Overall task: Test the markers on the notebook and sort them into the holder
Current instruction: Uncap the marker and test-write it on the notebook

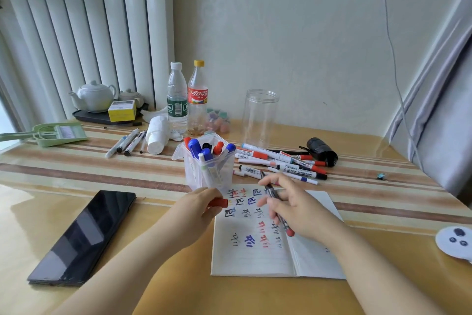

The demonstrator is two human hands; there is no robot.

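1. A person sits at a striped table [76,169], an open notebook [255,256] in front of them, its left page already dotted with red, blue and black test marks.
2. The right hand [293,207] holds a red marker [277,206] loosely between thumb and fingers. Its uncapped tip points away toward the marker pile, its red tail end hangs over the page, and the other fingers are spread.
3. The left hand [199,208] curls round a red cap [219,203] at the notebook's top left corner.
4. Just beyond the notebook stands the clear holder [208,161], already stocked with blue and red-capped markers.
5. A heap of untested markers [281,164] lies to the holder's right, and a few more [127,145] lie to its left.
6. The marker in hand looks to be mid-test or just tested. The next move probably calls for bringing cap and tip together, then dropping the pen into the holder.
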